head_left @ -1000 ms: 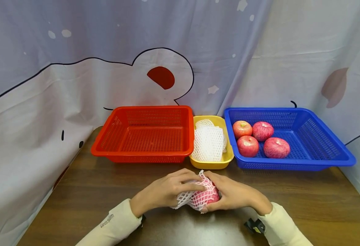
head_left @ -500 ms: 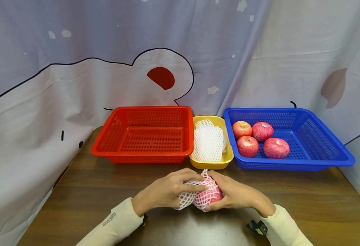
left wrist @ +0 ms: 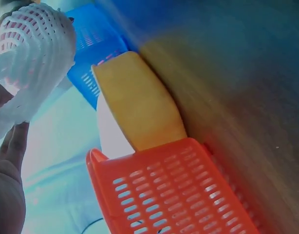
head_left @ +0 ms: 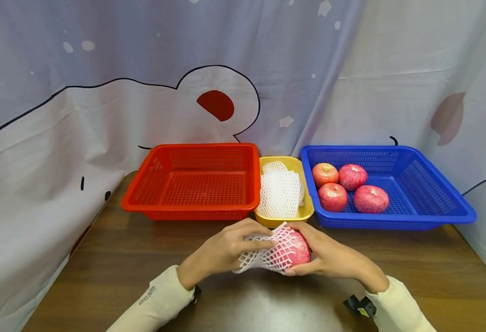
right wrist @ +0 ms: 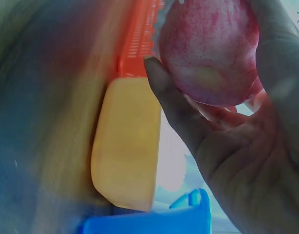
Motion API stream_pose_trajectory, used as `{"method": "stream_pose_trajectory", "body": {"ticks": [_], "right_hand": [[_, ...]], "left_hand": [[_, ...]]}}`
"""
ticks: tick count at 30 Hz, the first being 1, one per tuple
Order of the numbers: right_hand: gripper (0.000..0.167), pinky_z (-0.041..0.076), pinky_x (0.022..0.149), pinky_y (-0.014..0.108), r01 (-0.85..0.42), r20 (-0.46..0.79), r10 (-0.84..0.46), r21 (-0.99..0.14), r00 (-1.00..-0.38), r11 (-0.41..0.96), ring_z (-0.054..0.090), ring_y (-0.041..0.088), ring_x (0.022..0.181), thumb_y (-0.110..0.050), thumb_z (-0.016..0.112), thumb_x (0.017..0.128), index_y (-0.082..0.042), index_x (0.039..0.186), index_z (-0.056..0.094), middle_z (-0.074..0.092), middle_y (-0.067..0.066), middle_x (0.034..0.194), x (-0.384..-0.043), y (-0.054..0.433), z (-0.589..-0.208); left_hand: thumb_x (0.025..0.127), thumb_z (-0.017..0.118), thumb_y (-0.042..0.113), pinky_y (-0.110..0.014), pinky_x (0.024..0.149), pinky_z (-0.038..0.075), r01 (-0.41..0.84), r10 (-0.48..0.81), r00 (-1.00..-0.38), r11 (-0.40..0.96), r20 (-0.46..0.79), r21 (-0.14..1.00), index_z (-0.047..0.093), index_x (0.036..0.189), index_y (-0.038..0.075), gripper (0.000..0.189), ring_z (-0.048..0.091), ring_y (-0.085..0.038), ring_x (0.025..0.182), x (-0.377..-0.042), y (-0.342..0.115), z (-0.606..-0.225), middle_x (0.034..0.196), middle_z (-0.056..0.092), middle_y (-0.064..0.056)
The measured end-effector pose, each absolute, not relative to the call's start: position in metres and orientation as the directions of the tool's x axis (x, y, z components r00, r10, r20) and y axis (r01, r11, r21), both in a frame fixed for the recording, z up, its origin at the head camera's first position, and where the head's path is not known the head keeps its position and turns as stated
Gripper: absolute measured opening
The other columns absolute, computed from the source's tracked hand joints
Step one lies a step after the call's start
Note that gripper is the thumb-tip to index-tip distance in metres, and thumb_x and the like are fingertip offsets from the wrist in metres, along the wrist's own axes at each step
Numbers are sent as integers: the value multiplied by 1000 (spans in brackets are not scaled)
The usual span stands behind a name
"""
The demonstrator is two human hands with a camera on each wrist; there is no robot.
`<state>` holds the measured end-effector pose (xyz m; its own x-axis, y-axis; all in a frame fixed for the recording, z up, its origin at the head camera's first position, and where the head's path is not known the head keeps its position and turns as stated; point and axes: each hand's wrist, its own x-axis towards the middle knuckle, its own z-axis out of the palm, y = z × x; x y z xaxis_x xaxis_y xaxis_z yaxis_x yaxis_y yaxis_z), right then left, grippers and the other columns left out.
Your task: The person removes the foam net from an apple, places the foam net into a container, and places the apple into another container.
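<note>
My right hand [head_left: 334, 256] grips a pink-red apple [head_left: 300, 249] in front of the yellow bin, thumb on its near side. A white foam net sleeve [head_left: 279, 249] covers the apple's left part, and the right part is bare. The left hand [head_left: 224, 249] holds the sleeve's loose left end, with a finger lying over the mesh. In the left wrist view the foam net [left wrist: 37, 53] shows pink through its holes. The right wrist view shows the bare side of the apple [right wrist: 210, 53] between thumb and fingers.
A red basket [head_left: 203, 206] stands at the back left. Beside it, a yellow bin [head_left: 309, 212] contains white foam nets [head_left: 281, 193]. The blue basket [head_left: 396, 218] at right holds several apples [head_left: 370, 199]. All stand on a brown wooden table [head_left: 135, 267] before a printed curtain.
The right hand and apple have shifted right and slightly up. More of the apple's right side is bare, and the sleeve is stretched longer toward the left hand.
</note>
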<state>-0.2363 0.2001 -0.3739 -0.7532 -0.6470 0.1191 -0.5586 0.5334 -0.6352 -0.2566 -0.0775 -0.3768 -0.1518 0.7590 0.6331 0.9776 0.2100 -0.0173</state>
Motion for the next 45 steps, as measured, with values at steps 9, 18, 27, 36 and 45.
{"method": "stream_pose_trajectory", "body": {"ticks": [9,18,27,36,45], "right_hand": [[75,53,94,33,-575,200,-585,-584,-786,573,55,8,113,-44,82,79,-20,137,42,54,-6,127,-238,215,-360],[80,56,87,29,-579,280,-522,-559,-806,594,60,7,103,-32,87,74,-14,135,39,60,-3,121,-241,228,-352],[89,55,88,30,-630,391,-494,-507,-777,589,56,10,110,-22,93,63,-11,133,39,54,2,125,-242,234,-352],[86,54,88,29,-653,421,-500,-496,-757,572,52,5,112,-22,93,64,-14,133,42,49,-1,129,-243,241,-351],[85,54,87,26,-645,428,-483,-488,-764,588,53,4,110,-20,93,64,-14,132,43,50,-1,129,-243,246,-351]], "left_hand": [[66,86,-3,-33,99,54,959,725,-220,283,653,8,71,120,13,58,63,-22,108,-258,-84,-369,117,66,-9],[73,88,17,-32,97,54,928,655,-316,365,686,78,71,121,10,51,59,-25,112,-263,-80,-367,123,62,-13],[71,87,10,-34,97,54,896,619,-383,430,686,112,71,121,8,52,56,-27,117,-266,-74,-366,124,58,-15],[64,70,-8,-32,91,55,843,581,-491,506,649,185,68,124,4,61,51,-28,119,-269,-67,-363,126,55,-14],[67,69,-1,-35,90,54,784,564,-588,573,579,238,64,129,2,63,50,-30,116,-277,-55,-360,129,51,-16]]}}
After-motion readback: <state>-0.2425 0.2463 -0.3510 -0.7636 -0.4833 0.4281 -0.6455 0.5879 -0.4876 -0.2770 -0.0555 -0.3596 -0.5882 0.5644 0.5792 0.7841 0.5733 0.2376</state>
